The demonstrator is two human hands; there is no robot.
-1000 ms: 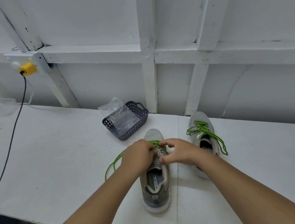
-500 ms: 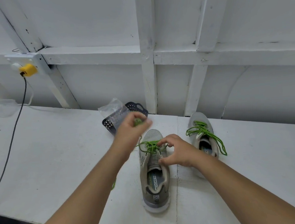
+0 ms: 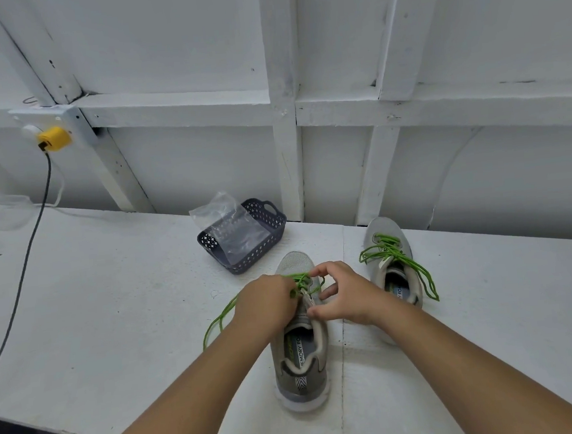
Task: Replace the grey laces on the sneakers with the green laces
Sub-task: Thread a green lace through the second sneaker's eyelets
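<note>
At frame centre a grey sneaker (image 3: pixel 300 346) lies heel toward the camera on the white table (image 3: pixel 114 316), presumably to face its eyelets upward for lacing. The left hand (image 3: pixel 267 305) pinches its green lace (image 3: pixel 217 319), slack trailing lower left; the right hand (image 3: pixel 343 294), fingers loosely curled, steadies the tongue, seemingly gripping nothing. The second sneaker (image 3: pixel 393 270), centre right, already carries green laces.

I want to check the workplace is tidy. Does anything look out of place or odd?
Mostly tidy. The far sneaker has its green lace untied, trailing onto the table. A crumpled plastic bag sticks out of the basket.
</note>
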